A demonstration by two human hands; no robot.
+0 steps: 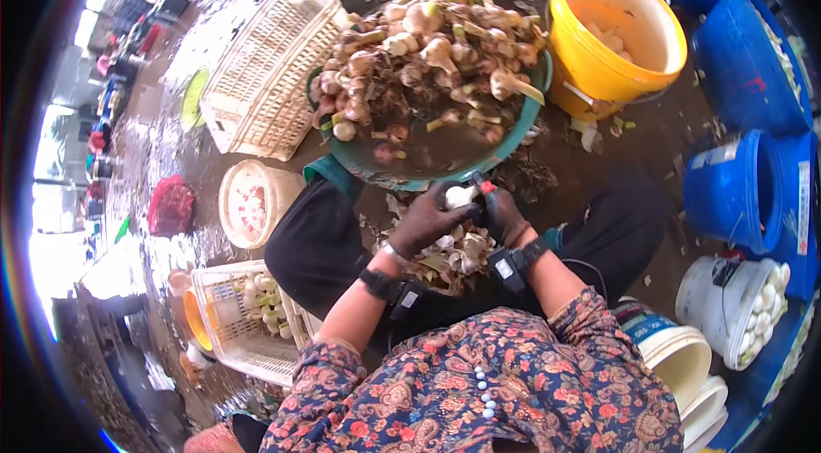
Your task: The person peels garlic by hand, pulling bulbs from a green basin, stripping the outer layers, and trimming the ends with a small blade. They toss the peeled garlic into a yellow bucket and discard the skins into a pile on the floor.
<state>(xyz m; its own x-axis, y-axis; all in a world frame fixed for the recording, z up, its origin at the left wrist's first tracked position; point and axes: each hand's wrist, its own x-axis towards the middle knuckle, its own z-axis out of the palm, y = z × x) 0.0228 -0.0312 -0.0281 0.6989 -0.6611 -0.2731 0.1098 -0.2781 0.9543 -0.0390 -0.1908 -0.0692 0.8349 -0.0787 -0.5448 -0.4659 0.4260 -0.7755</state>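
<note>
Both of my hands wear dark gloves and meet over my lap, just below a big green tub (410, 181) heaped with unpeeled garlic (440, 55). In my left hand (425, 220) is a white garlic bulb (460, 196), its fingers wrapped round it. Right beside the bulb, my right hand (505, 212) is closed on a small tool with a red part (487, 187); the rest of the tool is mostly hidden by the fingers. Loose garlic peelings (453, 258) lie beneath my hands.
A yellow bucket (590, 68) with some bulbs stands beyond the tub to the right. White crates (265, 68) and a white bucket (256, 203) are at left. Blue buckets (727, 188) and a white bucket of peeled bulbs (714, 308) line the right. Distant people are at upper left.
</note>
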